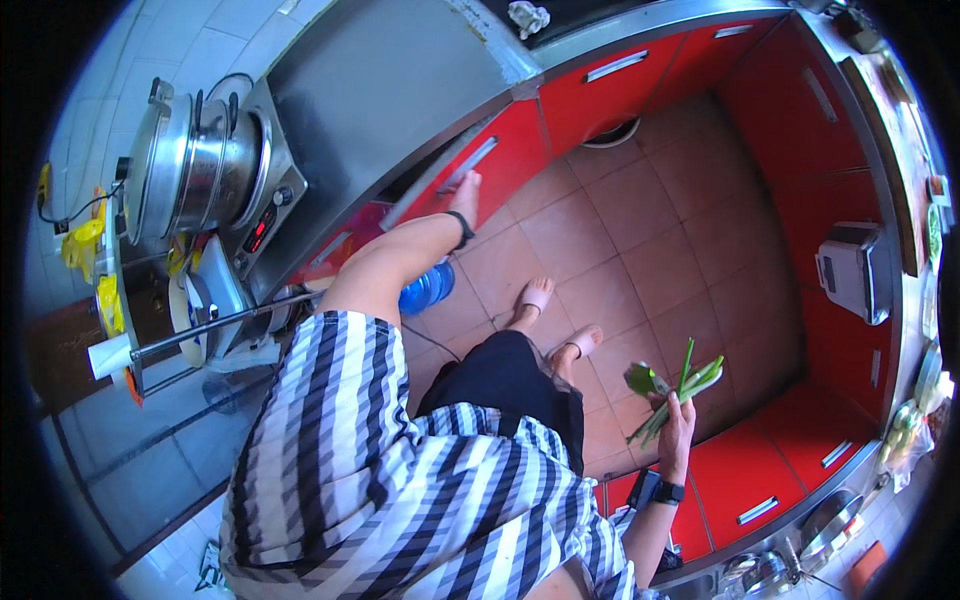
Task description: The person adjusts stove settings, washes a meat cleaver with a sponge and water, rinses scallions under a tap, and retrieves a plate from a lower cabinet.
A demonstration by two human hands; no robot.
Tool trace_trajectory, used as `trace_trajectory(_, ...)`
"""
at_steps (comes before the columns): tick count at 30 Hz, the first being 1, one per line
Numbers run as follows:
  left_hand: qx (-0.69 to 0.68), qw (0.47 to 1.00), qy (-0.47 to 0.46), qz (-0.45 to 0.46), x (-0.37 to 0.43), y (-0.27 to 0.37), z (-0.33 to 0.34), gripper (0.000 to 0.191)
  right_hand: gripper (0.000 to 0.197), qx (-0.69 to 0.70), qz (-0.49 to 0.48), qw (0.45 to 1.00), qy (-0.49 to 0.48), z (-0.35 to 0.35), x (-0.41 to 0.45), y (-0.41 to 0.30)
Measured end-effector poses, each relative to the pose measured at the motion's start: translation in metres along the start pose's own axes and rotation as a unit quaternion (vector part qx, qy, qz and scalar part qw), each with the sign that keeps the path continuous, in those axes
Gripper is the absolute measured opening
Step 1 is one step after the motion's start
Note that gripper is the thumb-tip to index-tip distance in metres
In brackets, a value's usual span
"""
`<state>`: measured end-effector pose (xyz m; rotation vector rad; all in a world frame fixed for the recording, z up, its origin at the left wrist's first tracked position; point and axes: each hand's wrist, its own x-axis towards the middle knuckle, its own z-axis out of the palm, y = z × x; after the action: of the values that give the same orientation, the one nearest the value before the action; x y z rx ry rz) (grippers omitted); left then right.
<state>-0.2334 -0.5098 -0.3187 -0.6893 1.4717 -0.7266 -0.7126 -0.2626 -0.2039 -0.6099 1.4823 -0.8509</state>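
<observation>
At the upper middle, my left hand (pixel 465 196) grips the lower end of the metal handle (pixel 474 159) of a red cabinet door (pixel 506 154). The door stands ajar, with a dark gap along its edge. My fingers there are slightly blurred and partly hidden. Over the tiled floor at the lower right, my right hand (pixel 676 427) holds a small bunch of green vegetable stalks (pixel 694 379). The stalks stick out on both sides of my fingers, and a dark green leafy piece (pixel 642 379) lies beside them.
A steel steamer pot (pixel 202 165) sits on an electric cooker (pixel 266 225) with a lit display. A blue water bottle (pixel 427 289) is below my left forearm. A metal rack (pixel 217 322) stands at left. Red cabinets (pixel 817 172) surround the floor; a white lidded bin (pixel 851 271) hangs at right.
</observation>
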Motion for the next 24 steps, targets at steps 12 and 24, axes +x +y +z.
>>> trace_trajectory(12, -0.539, 0.823, 0.177, 0.016, -0.046, -0.105, -0.222, 0.054, 0.022, 0.029, -0.016, 0.999, -0.007, 0.013, 0.019, 0.009)
trace_trajectory(24, -0.706, 0.514, 0.48, -0.082, -0.081, -0.054, -0.163, 0.026, 0.032, 0.026, 0.059, 0.997, 0.031, -0.002, 0.027, 0.049)
